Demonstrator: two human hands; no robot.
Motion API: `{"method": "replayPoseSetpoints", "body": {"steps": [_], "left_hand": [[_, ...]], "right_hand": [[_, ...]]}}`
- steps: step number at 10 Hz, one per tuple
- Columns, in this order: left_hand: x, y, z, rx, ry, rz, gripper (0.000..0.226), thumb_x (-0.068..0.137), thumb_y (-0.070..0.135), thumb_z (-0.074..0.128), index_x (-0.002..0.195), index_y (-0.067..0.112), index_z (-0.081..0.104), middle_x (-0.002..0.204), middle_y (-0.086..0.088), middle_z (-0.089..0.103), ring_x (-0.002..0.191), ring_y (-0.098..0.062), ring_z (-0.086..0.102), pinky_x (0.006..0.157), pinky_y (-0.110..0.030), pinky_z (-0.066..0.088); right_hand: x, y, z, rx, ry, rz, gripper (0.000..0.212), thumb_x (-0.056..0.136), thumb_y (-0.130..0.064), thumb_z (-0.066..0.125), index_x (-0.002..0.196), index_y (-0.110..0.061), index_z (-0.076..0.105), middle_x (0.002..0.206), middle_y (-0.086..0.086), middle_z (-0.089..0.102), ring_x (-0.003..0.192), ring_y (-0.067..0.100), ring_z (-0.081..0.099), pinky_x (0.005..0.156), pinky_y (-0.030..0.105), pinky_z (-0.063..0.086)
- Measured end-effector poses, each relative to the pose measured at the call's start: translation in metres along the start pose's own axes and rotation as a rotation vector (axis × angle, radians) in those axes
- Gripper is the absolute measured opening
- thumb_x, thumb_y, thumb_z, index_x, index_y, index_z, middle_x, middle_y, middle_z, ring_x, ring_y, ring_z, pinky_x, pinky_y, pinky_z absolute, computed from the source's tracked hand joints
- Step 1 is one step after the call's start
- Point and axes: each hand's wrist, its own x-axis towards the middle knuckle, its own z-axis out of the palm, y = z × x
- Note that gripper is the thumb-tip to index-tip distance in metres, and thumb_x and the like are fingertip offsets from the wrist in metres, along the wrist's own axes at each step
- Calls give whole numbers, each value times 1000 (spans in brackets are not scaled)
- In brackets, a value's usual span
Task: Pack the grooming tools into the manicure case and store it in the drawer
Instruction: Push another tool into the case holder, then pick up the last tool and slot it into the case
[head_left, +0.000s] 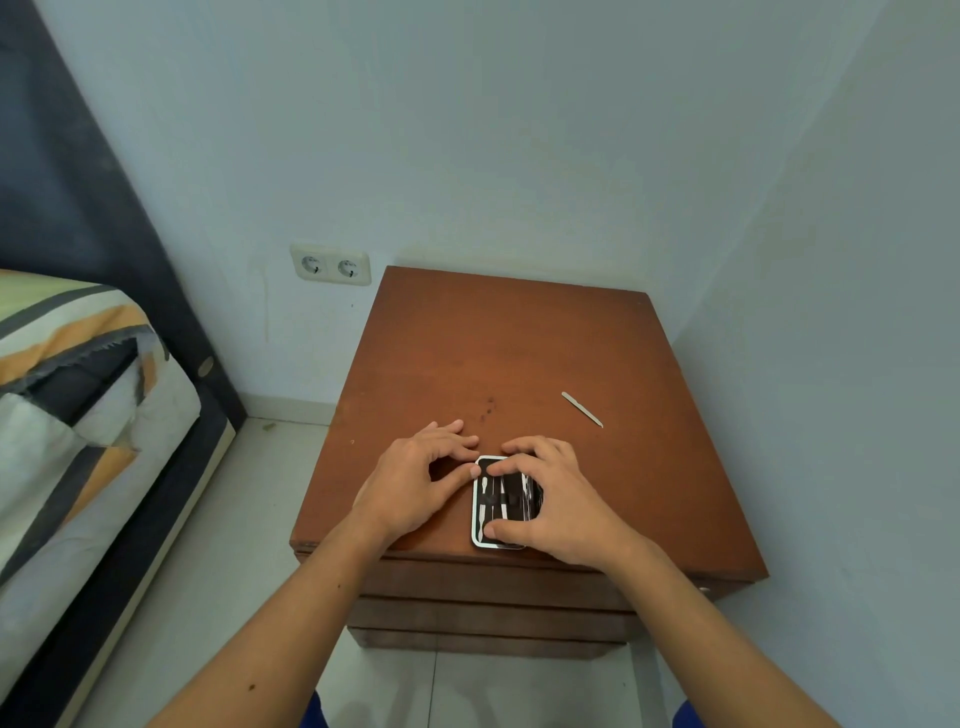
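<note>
The manicure case (500, 506) lies open near the front edge of the brown nightstand top (519, 353). It has a white rim and a black lining with several metal tools strapped inside. My right hand (558, 499) covers its right half, thumb on the near end and forefinger on the far end. My left hand (421, 478) rests on the wood beside it, thumb touching the case's upper left corner. A slim metal nail file (582, 409) lies loose on the top, behind and to the right of my hands. The drawer fronts (488, 597) below are closed.
The nightstand stands in a corner, walls behind and to the right. A bed with a striped cover (78, 395) and a dark headboard (93, 218) is on the left. A double wall socket (331, 265) sits behind. Pale tiled floor (249, 519) runs between bed and nightstand.
</note>
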Motion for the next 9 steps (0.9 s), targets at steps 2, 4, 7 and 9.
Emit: {"method": "replayPoseSetpoints", "body": {"steps": [2,4,7,9], "left_hand": [[0,1,1,-9,5,8,23,91,39,78,114,34,80,128,19,72,138,6,51,125,-36,33],[0,-1,1,-6,4,2,24,91,42,77,113,34,80,129,21,71,137,9,50,126,-35,33],[0,1,0,-23,2,2,21,91,36,79,112,32,81,129,17,72,137,6,52,126,-35,33],[0,2,-1,-15,-3,-1,22,91,37,78,112,32,81,129,18,72,137,5,52,126,-35,33]], "right_hand": [[0,2,-6,18,-33,-9,65,70,-51,88,129,-36,65,142,-22,46,140,4,29,111,22,28],[15,26,-43,87,238,79,28,86,-43,81,112,-37,75,113,-24,68,112,0,58,100,30,48],[64,80,-81,-91,327,323,16,87,-34,83,100,-25,82,90,-10,65,89,12,62,87,33,52],[70,81,-76,-87,285,336,9,88,-29,82,81,-32,77,80,-16,66,83,11,63,75,28,45]]}}
